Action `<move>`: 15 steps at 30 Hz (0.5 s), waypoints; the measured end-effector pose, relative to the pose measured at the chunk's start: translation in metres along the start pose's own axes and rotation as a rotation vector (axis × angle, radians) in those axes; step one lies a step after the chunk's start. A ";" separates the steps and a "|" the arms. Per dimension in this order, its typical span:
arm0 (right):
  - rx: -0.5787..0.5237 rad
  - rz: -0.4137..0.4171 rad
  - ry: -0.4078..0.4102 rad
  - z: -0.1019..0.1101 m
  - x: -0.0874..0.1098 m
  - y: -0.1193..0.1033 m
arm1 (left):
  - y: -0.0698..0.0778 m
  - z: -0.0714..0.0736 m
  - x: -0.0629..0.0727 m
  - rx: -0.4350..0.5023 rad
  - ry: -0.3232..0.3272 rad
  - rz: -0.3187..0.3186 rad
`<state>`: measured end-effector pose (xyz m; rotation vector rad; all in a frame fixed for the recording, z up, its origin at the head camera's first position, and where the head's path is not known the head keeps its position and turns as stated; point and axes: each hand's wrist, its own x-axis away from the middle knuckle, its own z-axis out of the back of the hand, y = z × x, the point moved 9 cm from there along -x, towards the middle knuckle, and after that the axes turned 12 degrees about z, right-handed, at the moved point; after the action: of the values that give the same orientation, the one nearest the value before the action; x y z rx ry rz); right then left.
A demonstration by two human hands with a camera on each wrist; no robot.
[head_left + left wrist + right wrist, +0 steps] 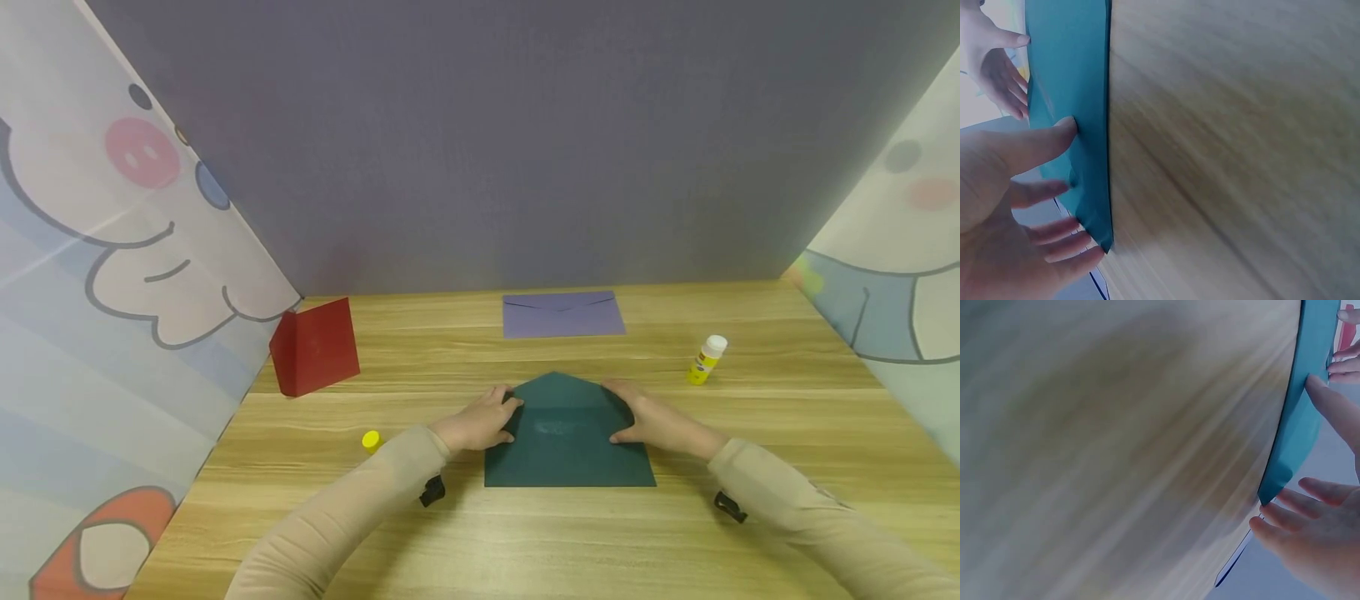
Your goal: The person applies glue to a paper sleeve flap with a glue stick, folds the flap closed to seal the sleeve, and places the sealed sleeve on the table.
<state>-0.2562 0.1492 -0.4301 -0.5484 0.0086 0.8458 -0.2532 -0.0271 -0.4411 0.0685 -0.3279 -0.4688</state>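
A dark green envelope [577,458] lies on the table with its pointed flap [555,390] unfolded away from me. A pale, shiny smear [551,427] shows near the middle of its face. My left hand [477,421] is at the envelope's left side, thumb on the face and the other fingers loosely spread along the edge. On the opposite side, my right hand [654,421] touches the envelope the same way, its thumb [1329,403] on the paper and its relaxed fingers by the edge.
A purple envelope [562,321] lies closed at the back. To the left are a red envelope [322,350] with its flap raised and a small yellow cap [371,442]. An uncapped-looking glue stick [707,360] stands at the right. A grey panel [525,150] borders the table's far edge.
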 end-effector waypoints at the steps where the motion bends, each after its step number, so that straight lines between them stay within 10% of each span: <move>1: -0.002 -0.002 -0.003 0.000 0.000 0.000 | 0.000 0.001 0.000 0.006 0.009 0.006; 15: 0.073 0.035 0.010 0.001 -0.002 -0.010 | -0.008 0.007 0.002 0.112 0.115 0.070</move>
<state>-0.2509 0.1431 -0.4246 -0.4855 0.0583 0.8732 -0.2572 -0.0355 -0.4348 0.1918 -0.2429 -0.3758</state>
